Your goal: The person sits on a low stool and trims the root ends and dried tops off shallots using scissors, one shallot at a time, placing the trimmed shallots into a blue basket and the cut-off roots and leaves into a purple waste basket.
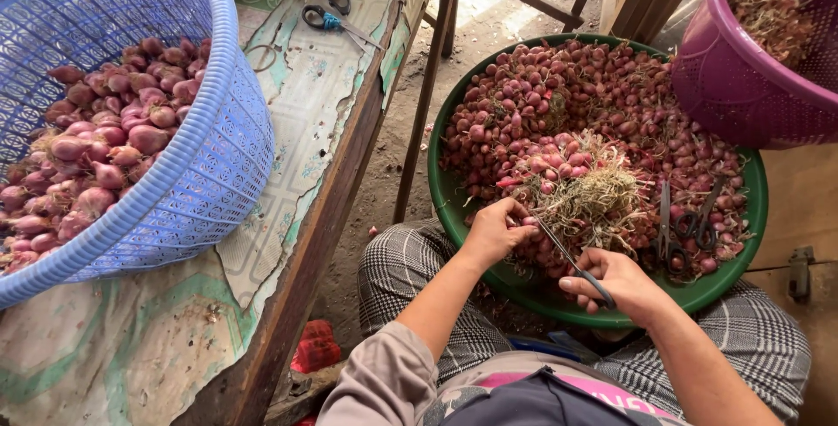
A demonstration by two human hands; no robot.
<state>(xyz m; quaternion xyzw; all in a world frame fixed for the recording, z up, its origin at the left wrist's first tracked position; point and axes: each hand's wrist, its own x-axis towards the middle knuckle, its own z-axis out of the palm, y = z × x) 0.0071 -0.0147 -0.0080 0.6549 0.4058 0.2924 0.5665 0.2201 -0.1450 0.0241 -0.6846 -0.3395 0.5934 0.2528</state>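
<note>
A green basin [454,195] heaped with small red shallots [576,94] rests on my lap, with a tangle of pale roots [598,190] in the middle. My left hand [497,230] pinches a shallot at the basin's near edge. My right hand [615,282] grips a pair of scissors [567,256] whose blades point up-left at that shallot. A second pair of scissors [685,225] lies on the shallots at the right side of the basin.
A blue plastic basket [205,160] holding trimmed shallots stands on the table at left. Black-handled scissors [336,16] lie on the tabletop behind it. A purple tub [733,85] of roots and skins overlaps the basin's upper right. Wooden table legs stand between.
</note>
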